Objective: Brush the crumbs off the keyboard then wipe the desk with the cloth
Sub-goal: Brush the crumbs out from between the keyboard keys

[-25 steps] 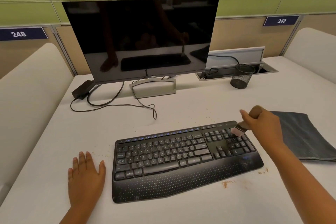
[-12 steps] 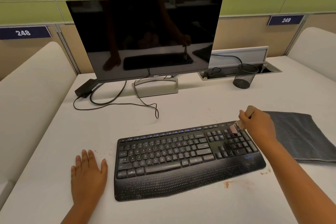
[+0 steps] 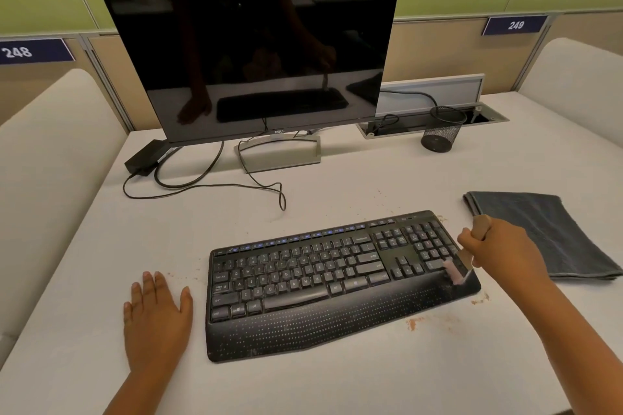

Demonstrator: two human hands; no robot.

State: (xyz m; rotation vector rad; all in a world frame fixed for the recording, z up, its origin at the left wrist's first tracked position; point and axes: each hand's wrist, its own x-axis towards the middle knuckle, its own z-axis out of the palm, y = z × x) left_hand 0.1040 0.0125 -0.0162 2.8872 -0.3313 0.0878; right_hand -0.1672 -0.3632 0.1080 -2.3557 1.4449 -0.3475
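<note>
Bare desk (image 3: 337, 387) before keyboard (image 3: 320, 283), cloth (image 3: 546, 232) blocking right

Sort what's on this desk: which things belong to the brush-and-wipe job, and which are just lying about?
Part of the job:
- keyboard
- brush, gripped by the right hand
- crumbs on the desk
- cloth, folded, untouched
- left hand, flat on the desk

Lying about:
- monitor
- power adapter
- mesh cup

- right hand (image 3: 502, 248) grips brush (image 3: 459, 267), bristles on keyboard (image 3: 337, 283) right end
- left hand (image 3: 155, 317) flat on counter (image 3: 337, 387), left of keyboard
- cloth (image 3: 546, 232) folded near counter's right edge
</note>
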